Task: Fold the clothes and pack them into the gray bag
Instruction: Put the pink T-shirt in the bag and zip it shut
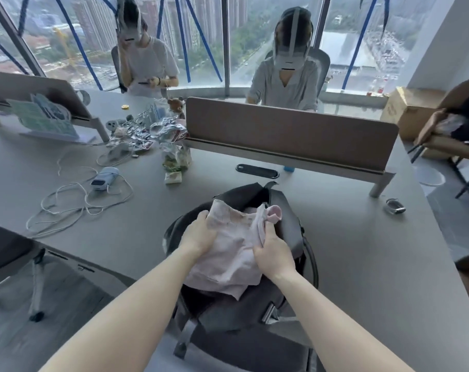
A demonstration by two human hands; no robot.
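A folded pale pink garment (228,253) lies over the open mouth of the gray bag (236,312), which sits on the near edge of the grey table (362,251). My left hand (198,233) lies on the garment's left side, its fingers curled over the cloth's far left edge. My right hand (273,253) grips a bunched fold on the garment's right side. A pink end of cloth (273,213) sticks up past my right hand, over the bag's dark inside.
White cables and a small device (104,178) sprawl at left. Snack packets and a plastic bag (174,157) sit behind them. A brown desk divider (289,135) crosses the back. Two people sit beyond it. A chair (10,253) stands at left, a small object (394,206) at right.
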